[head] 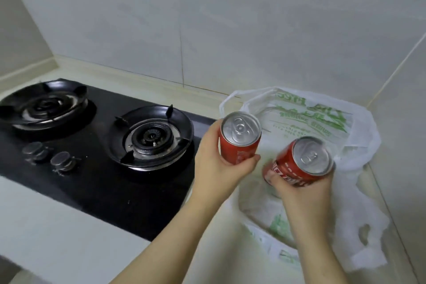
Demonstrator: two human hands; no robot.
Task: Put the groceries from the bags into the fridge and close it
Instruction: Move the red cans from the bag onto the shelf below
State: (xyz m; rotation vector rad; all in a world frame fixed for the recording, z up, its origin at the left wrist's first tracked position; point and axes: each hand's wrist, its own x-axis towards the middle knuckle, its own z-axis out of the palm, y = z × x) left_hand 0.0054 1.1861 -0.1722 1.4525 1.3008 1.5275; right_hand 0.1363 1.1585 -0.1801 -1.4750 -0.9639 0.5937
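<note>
The left hand [216, 168] has its fingers and thumb curled round an upright red can [239, 138], held just above the edge of the hob. The right hand [302, 191] grips a second red can [299, 161], tilted and slightly blurred, over the open bag [322, 122]. Both cans are sealed.

With both hands full and the fridge out of view, neither hand is free for a door. Shifting both cans into one hand could let one slip, and a dropped can might dent or land on the glass hob. The thin bag could also snag on the right hand's fingers and get dragged along.

The bag is white plastic with green print and lies slumped in the right back corner of the surface [69, 226], where two walls meet. Whether anything remains inside is hard to tell, as the folds hide it. The surface is pale. A black hob [103, 180] with two burners and two knobs is set into its left half. Pale tiles [207, 30] cover the walls behind.
</note>
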